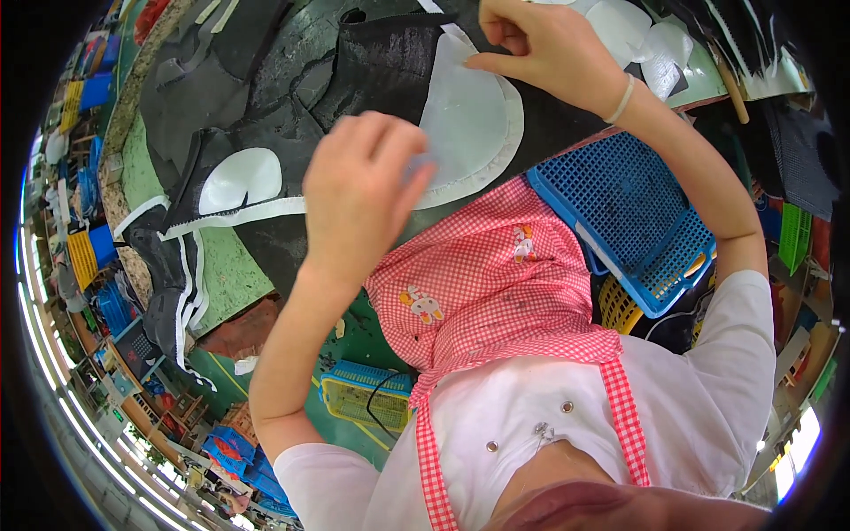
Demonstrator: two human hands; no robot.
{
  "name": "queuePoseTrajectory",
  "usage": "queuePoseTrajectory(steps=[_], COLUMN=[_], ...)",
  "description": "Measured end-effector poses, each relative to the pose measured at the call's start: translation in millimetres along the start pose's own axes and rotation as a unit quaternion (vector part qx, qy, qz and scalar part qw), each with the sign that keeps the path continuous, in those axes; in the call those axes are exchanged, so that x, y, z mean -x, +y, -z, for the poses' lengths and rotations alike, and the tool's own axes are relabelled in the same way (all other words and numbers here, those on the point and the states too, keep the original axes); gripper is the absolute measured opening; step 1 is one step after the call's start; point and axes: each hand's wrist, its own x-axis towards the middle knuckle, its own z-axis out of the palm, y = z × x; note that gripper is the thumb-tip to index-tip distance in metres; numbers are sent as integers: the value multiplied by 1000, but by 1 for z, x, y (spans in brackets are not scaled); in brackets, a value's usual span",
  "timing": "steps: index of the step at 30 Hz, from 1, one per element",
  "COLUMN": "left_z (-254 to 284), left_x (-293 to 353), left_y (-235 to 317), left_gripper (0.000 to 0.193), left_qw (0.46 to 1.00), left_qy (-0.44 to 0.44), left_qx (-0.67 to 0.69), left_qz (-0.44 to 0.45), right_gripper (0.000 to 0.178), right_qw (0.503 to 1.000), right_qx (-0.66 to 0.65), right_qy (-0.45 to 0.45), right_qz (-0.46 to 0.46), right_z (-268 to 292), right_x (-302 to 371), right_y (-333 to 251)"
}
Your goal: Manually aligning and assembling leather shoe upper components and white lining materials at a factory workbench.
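The black, textured fabric piece [385, 57] lies spread on the table before me; I judge it light and floppy, best taken by its edges. On it sits the pale grey, round-ended sheet [469, 124], probably thin, smooth and a little slippery, so I'd grip its lighter rim. My right hand [558, 53], loosely curled, has its thumb at that rim; my left hand [354, 186] is half-closed and blurred. Whether either grips anything, I can't tell.

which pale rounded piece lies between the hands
The large grey half-oval sheet with a whitish rim; the glossy white oval lies farther left, white pieces farther right.
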Motion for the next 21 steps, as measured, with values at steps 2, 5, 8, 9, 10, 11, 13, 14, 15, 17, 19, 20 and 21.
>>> queuePoseTrajectory(steps=[2,5,8,9,10,11,13,14,15,17,19,20,21], left_z=[-17,-39,-44,-46,-46,-47,-48,-48,-49,-50,-52,-52,-52], left_x=[10,20,21,21,21,22,23,22,23,24,25,22,19], left_y=[-1,5,7,7,7,7,8,8,9,9,7,7,7], left_gripper=[57,82,94,94,94,94,94,94,94,94,93,93,92], left_qw=[967,978,982,982,982,982,982,982,982,981,980,980,981], left_qy=[96,8,14,13,12,14,14,16,21,26,32,34,30], left_qx=[53,37,11,10,8,8,5,4,1,-3,-2,-3,-4], left_qz=[-231,-207,-189,-189,-189,-187,-186,-188,-190,-192,-195,-194,-194], right_gripper=[34,37,34,34,34,31,30,25,23,29,45,45,44], right_qw=[998,996,996,996,996,996,996,992,967,961,967,966,975], right_qx=[17,20,66,77,78,69,61,86,105,163,200,201,174], right_qy=[-59,-25,-10,20,20,20,20,65,106,81,7,8,15], right_qz=[-35,80,-52,-48,-46,-56,-64,70,204,206,159,161,139], right_z=[11,7,1,-2,-4,-5,-9,-8,-12,-31,-41,-41,-40], right_x=[8,17,12,14,15,16,24,31,35,46,53,49,45], right_y=[-2,1,3,3,3,3,10,20,24,12,13,14,15])
